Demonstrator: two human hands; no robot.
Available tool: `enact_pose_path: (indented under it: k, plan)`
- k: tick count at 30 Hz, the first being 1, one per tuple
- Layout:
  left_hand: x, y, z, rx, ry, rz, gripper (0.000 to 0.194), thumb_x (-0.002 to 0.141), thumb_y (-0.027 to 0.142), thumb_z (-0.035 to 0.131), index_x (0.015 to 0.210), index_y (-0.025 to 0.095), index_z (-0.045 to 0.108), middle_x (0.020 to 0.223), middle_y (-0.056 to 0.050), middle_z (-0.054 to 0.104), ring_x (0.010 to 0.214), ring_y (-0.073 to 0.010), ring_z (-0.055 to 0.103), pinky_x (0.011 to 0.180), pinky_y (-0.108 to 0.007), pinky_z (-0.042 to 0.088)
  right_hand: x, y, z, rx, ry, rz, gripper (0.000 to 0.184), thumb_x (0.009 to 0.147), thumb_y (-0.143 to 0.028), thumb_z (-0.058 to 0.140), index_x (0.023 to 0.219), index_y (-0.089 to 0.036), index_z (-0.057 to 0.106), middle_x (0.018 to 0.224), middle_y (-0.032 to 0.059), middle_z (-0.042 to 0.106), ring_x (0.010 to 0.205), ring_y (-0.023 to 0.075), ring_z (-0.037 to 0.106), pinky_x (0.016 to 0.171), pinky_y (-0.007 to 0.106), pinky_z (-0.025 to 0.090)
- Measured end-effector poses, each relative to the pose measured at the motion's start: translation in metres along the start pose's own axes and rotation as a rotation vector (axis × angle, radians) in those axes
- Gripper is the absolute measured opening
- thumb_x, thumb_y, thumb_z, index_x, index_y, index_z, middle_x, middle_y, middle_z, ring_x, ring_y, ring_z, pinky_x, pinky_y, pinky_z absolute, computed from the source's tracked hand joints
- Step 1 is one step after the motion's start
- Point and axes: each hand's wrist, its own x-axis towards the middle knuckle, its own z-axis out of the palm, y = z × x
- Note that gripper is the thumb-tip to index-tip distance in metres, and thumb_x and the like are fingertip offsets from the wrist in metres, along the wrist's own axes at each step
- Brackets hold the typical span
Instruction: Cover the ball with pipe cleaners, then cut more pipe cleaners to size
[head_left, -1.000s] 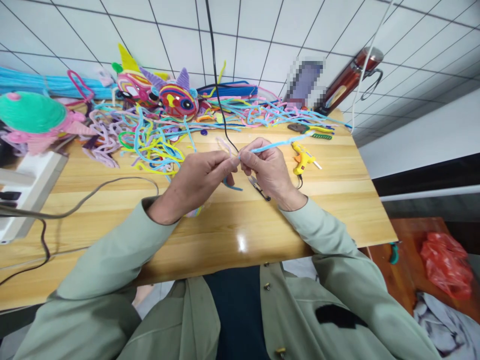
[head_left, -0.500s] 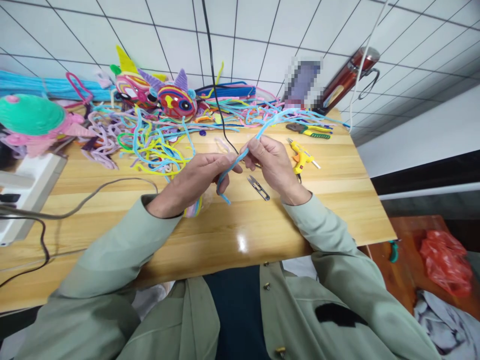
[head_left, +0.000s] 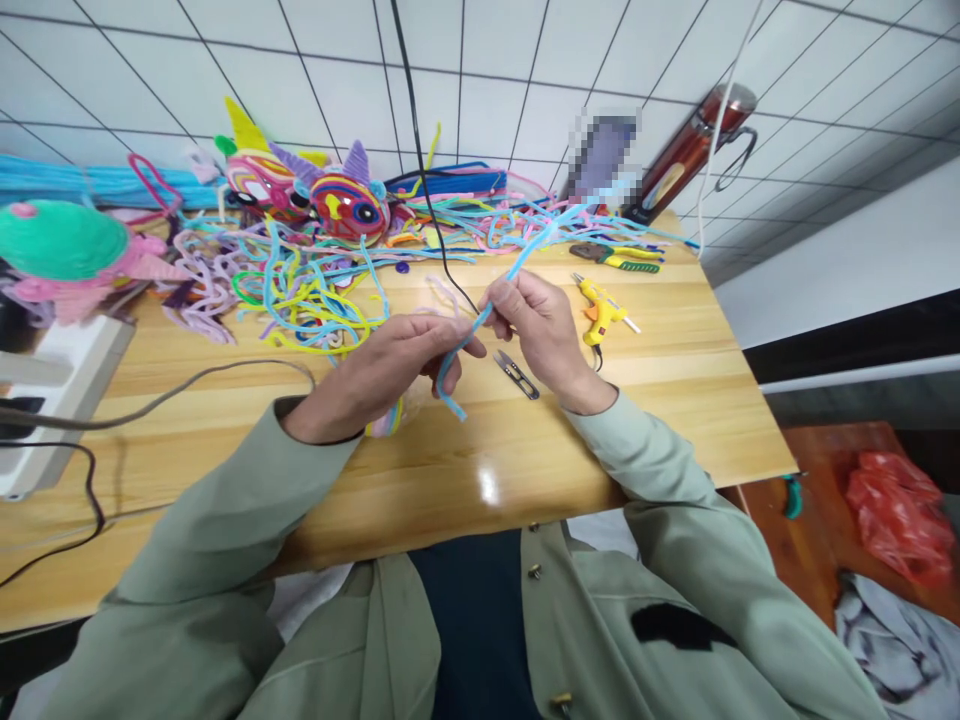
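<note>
A light blue pipe cleaner runs between my two hands above the table. My left hand pinches its lower part between thumb and fingers, and the short end curls down below that hand. My right hand grips it higher up with thumb and forefinger, the long end slanting up and away to the right. Thread snips lie on the wood just under my right hand. Beneath my left wrist a striped pastel bundle is partly hidden.
Tangled pipe cleaners spread along the back, beside colourful stuffed-looking figures. A yellow glue gun, pliers and a red-brown thermos are on the right. A white power strip sits at left; a black cord hangs down the middle.
The curled lower end of the pipe cleaner has swung slightly down and right, and its long end now looks straighter. Both hands keep their grip nearly in place.
</note>
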Motion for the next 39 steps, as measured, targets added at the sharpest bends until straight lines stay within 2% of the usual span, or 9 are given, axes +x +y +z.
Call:
enact_pose_path:
  k: [4,10,15,19,26,29,31,33,39]
  plan:
    - [0.001,0.000,0.001,-0.111,-0.039,-0.027,0.043,0.092,0.059,0.079,0.088,0.017,0.081,0.070,-0.005,0.069,0.062,-0.0153,0.060,0.060,-0.026,0.053,0.003,0.002,-0.001,0.087,0.040,0.020,0.057,0.093,-0.078,0.072,0.086,-0.022,0.065,0.073,-0.0032,0.058,0.061,0.0095,0.048,0.056,0.024,0.042]
    - [-0.001,0.000,0.000,-0.025,-0.050,-0.072,0.039,0.094,0.057,0.080,0.084,0.020,0.080,0.058,0.000,0.058,0.050,-0.0119,0.048,0.045,-0.023,0.042,0.000,0.002,0.002,0.112,0.038,0.048,0.057,0.093,-0.078,0.073,0.085,-0.022,0.064,0.072,-0.0035,0.056,0.061,0.0094,0.049,0.056,0.023,0.041]
    - [-0.001,0.002,0.001,-0.240,-0.103,-0.118,0.042,0.087,0.058,0.087,0.092,0.017,0.078,0.073,-0.003,0.067,0.053,-0.0107,0.054,0.046,-0.022,0.044,0.003,0.002,-0.001,0.141,0.093,0.036,0.054,0.095,-0.075,0.072,0.088,-0.023,0.064,0.072,-0.0042,0.055,0.061,0.0090,0.049,0.055,0.023,0.040]
    - [0.000,0.003,0.002,-0.321,-0.140,-0.156,0.046,0.078,0.055,0.096,0.088,0.016,0.076,0.072,0.000,0.063,0.053,-0.0085,0.054,0.046,-0.019,0.046,0.006,0.003,-0.003,0.143,0.119,0.027,0.055,0.095,-0.077,0.070,0.088,-0.023,0.063,0.070,-0.0051,0.053,0.058,0.0085,0.047,0.052,0.022,0.038]
    - [-0.004,0.004,0.012,-0.155,-0.127,-0.154,0.044,0.080,0.045,0.094,0.069,0.016,0.063,0.058,0.003,0.057,0.044,-0.0058,0.048,0.041,-0.016,0.037,0.003,0.003,0.001,0.156,0.065,-0.002,0.057,0.095,-0.078,0.070,0.087,-0.023,0.063,0.069,-0.0056,0.054,0.054,0.0075,0.047,0.050,0.021,0.040]
    - [-0.006,0.005,0.014,-0.118,-0.063,-0.105,0.044,0.084,0.045,0.091,0.068,0.016,0.062,0.060,0.003,0.058,0.045,-0.0062,0.051,0.042,-0.017,0.038,0.000,0.000,0.002,0.152,-0.008,0.002,0.059,0.094,-0.081,0.069,0.092,-0.022,0.066,0.070,-0.0051,0.056,0.054,0.0076,0.049,0.049,0.021,0.040]
    - [-0.006,0.003,0.014,-0.133,-0.003,-0.060,0.044,0.087,0.047,0.089,0.069,0.016,0.063,0.064,0.002,0.060,0.047,-0.0064,0.052,0.043,-0.017,0.040,-0.002,-0.002,0.003,0.140,-0.062,0.015,0.060,0.093,-0.081,0.069,0.092,-0.021,0.068,0.068,-0.0055,0.055,0.054,0.0076,0.049,0.049,0.021,0.040]
    - [-0.005,-0.001,0.012,-0.192,0.002,-0.034,0.044,0.090,0.050,0.087,0.073,0.015,0.066,0.069,0.001,0.062,0.048,-0.0066,0.053,0.043,-0.018,0.040,-0.004,-0.003,0.004,0.127,-0.086,0.031,0.060,0.094,-0.080,0.070,0.088,-0.020,0.067,0.064,-0.0061,0.054,0.053,0.0074,0.047,0.050,0.021,0.039]
    - [-0.001,-0.009,0.008,-0.482,-0.134,-0.097,0.038,0.092,0.049,0.086,0.094,0.013,0.075,0.094,-0.009,0.074,0.059,-0.0112,0.062,0.049,-0.021,0.051,0.000,0.000,0.003,0.175,-0.026,0.101,0.062,0.092,-0.083,0.069,0.086,-0.021,0.062,0.059,-0.0076,0.051,0.051,0.0079,0.047,0.047,0.020,0.037]
